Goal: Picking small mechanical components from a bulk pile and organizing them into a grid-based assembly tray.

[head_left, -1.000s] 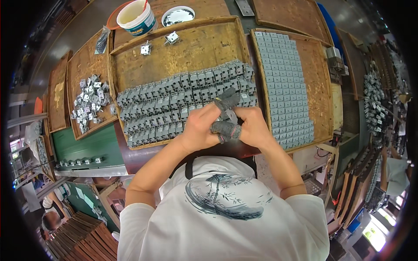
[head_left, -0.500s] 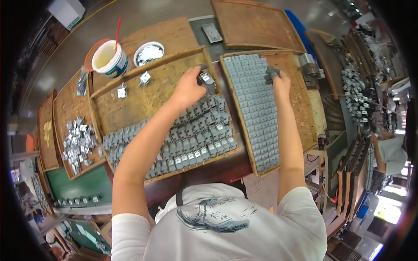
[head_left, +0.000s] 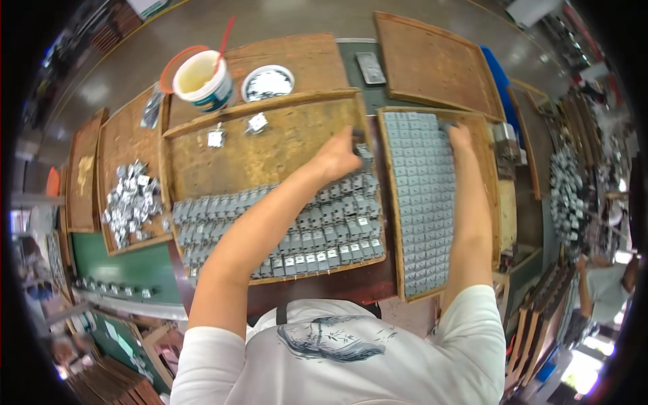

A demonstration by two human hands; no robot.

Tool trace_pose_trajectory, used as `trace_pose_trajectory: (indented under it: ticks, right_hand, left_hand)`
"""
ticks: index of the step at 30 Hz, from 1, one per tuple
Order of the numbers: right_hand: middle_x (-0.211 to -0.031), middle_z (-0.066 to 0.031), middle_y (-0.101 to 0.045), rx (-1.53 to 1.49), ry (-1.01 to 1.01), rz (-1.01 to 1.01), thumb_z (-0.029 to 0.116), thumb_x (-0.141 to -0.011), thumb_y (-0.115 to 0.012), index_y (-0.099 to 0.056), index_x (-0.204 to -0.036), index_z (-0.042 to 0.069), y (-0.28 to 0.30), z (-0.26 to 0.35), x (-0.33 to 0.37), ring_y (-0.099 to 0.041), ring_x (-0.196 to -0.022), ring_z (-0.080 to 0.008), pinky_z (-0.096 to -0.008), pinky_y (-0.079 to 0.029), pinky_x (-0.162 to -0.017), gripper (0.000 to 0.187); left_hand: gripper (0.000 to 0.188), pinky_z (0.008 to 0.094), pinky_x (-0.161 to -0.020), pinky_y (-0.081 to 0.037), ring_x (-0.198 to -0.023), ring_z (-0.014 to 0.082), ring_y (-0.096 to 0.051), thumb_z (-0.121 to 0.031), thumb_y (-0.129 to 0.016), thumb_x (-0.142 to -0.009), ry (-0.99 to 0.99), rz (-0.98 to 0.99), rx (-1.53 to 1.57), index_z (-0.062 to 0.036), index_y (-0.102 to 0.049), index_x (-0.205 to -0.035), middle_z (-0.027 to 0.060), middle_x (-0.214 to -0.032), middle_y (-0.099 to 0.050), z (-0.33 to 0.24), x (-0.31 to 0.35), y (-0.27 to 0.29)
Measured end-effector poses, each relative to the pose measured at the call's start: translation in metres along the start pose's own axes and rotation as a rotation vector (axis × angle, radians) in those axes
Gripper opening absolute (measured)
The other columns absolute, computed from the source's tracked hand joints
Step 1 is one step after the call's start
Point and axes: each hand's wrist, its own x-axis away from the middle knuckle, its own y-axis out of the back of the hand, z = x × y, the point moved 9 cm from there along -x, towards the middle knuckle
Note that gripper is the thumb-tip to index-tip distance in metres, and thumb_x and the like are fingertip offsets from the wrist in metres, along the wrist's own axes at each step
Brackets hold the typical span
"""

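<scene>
My left hand [head_left: 341, 156] is closed around a small grey block [head_left: 364, 155] at the far right corner of the left wooden tray [head_left: 263, 108]. Dark material shows at its fingertip. Below it in that tray stand rows of grey blocks [head_left: 314, 236], some with silver plates. My right hand [head_left: 462, 138] is over the right wooden tray [head_left: 489, 182], with fingers drawn together beside the far end of a tight grid of grey blocks [head_left: 418, 196]. Something dark shows at its fingertips, too small to name. Two silver metal pieces [head_left: 216, 138] lie apart in the left tray.
Behind the left tray stand a white bucket [head_left: 214, 92] with a red stick and a round white tub [head_left: 268, 84] of small pieces. A metal bar [head_left: 370, 68] lies beyond. Loose silver parts [head_left: 135, 202] are heaped at left. At right is a metal fixture [head_left: 506, 145]; a person [head_left: 604, 290] is farther off.
The whole view has shifted, so the trays appear lower and farther right. My left hand has tilted the grey block downward by the tray's corner. My right hand stays by the grid's far end.
</scene>
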Motion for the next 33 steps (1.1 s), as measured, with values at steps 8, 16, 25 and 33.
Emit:
trace_pose_trajectory:
  ticks: [8, 16, 25, 33]
  right_hand:
    - [-0.099, -0.0142, -0.066, -0.294, -0.004, -0.022, 0.018, -0.081, -0.068, -0.063, -0.104, -0.004, 0.005, 0.029, 0.042, -0.062, -0.087, -0.0216, -0.0362, -0.049, -0.076, 0.032]
    - [-0.107, -0.0122, -0.065, -1.107, 0.024, -0.015, 0.005, -0.092, -0.056, -0.055, -0.116, 0.0, 0.009, 0.087, 0.132, -0.065, -0.089, -0.0216, -0.0336, -0.05, -0.072, 0.025]
    - [-0.103, -0.0102, -0.068, -1.269, 0.12, 0.403, 0.007, -0.094, -0.058, -0.059, -0.122, 0.002, -0.032, 0.19, 0.285, -0.067, -0.09, -0.0193, -0.0338, -0.056, -0.077, 0.028]
    - [-0.094, -0.0064, -0.066, -0.971, 0.258, 0.478, 0.003, -0.088, -0.065, -0.062, -0.114, 0.0, -0.043, 0.231, 0.376, -0.064, -0.078, -0.0151, -0.0289, -0.055, -0.066, 0.026]
  left_hand:
    - [0.035, 0.0456, -0.085, -0.048, -0.104, 0.0358, -0.054, -0.014, -0.073, -0.073, 0.069, -0.746, -0.578, -0.0072, -0.06, -0.105, 0.0164, -0.106, -0.055, 0.028, 0.075, 0.163]
    - [0.041, 0.0442, -0.088, -0.049, -0.104, 0.0357, -0.055, -0.008, -0.066, -0.073, 0.101, -0.555, -0.703, -0.0099, -0.064, -0.113, 0.0144, -0.105, -0.059, 0.079, 0.06, 0.181]
    - [0.029, 0.0343, -0.077, -0.058, -0.097, 0.026, -0.067, -0.011, -0.045, -0.1, 0.094, -0.143, 1.326, 0.002, -0.051, -0.125, 0.0173, -0.124, -0.06, 0.056, 0.134, 0.1]
    - [0.03, 0.031, -0.084, -0.049, -0.097, 0.0203, -0.062, -0.007, -0.053, -0.098, 0.026, -0.183, 0.992, -0.0015, -0.048, -0.127, 0.0096, -0.112, -0.062, 0.01, 0.206, 0.076]
